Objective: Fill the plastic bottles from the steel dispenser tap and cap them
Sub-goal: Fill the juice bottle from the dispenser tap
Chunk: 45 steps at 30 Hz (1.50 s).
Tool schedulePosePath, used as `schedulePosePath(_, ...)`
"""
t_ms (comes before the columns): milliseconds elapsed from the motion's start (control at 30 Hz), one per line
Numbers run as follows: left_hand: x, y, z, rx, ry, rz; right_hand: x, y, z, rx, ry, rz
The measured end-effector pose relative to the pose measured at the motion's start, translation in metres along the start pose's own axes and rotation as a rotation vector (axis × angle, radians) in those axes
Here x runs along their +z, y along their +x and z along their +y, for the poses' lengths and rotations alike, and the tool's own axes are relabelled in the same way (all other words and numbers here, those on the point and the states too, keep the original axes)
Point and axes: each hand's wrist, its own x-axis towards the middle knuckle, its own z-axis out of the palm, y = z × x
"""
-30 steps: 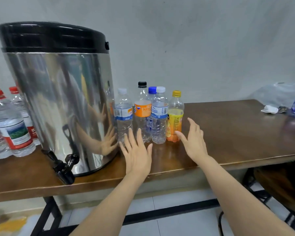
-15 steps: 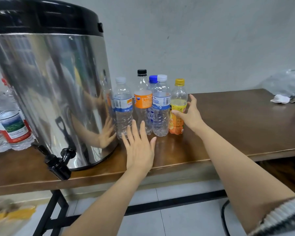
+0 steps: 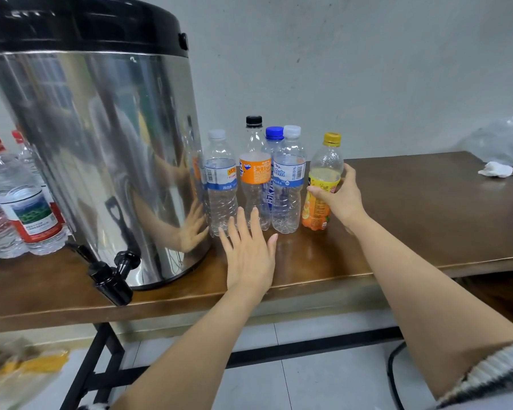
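Yellow-capped and clear above a yellow-orange label, the juice bottle (image 3: 326, 161) is gripped by the right hand (image 3: 342, 199), thumb and fingers curled round its middle. It looks empty, its base low at the wooden table (image 3: 427, 217). Just to its left stands a row of capped clear bottles (image 3: 289, 184). The left hand (image 3: 249, 253) is spread flat, fingers straight, before that row, beside the steel dispenser (image 3: 101, 143) with its black tap (image 3: 110, 276).
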Motion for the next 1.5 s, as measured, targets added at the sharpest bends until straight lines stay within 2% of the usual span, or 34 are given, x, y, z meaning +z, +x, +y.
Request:
schedulePosePath(267,0.002,-0.002,-0.002,0.016,0.037,0.044,-0.014,-0.025,-0.006,-0.025,0.029,0.075)
schedulePosePath(400,0.0,-0.002,-0.003,0.055,-0.038,0.061,-0.018,-0.054,-0.03,-0.09,0.046,0.086)
schedulePosePath(500,-0.008,-0.006,-0.004,0.11,-0.204,0.068,-0.019,-0.086,-0.053,-0.177,0.048,0.064)
schedulePosePath(600,-0.033,-0.007,-0.004,0.09,-0.504,0.104,-0.015,-0.117,-0.073,-0.261,0.058,0.044)
schedulePosePath(700,-0.078,-0.004,-0.008,0.063,-0.816,0.163,-0.002,-0.146,-0.09,-0.304,0.057,0.005)
schedulePosePath(867,-0.172,-0.003,-0.02,0.118,-1.131,0.179,0.029,-0.197,-0.105,-0.347,0.009,-0.105)
schedulePosePath(1033,-0.219,-0.021,-0.044,0.233,-1.054,-0.069,0.06,-0.243,-0.107,-0.352,0.063,-0.19)
schedulePosePath(1167,-0.228,-0.038,-0.072,0.198,-0.987,-0.168,0.08,-0.265,-0.112,-0.318,0.119,-0.279)
schedulePosePath(1333,-0.248,-0.053,-0.107,0.141,-1.027,-0.362,0.099,-0.282,-0.118,-0.286,0.181,-0.316)
schedulePosePath(1400,-0.254,-0.057,-0.114,0.14,-1.038,-0.356,0.103,-0.286,-0.117,-0.287,0.168,-0.307)
schedulePosePath(1500,-0.251,-0.064,-0.114,0.089,-1.056,-0.227,0.108,-0.294,-0.116,-0.304,0.114,-0.254)
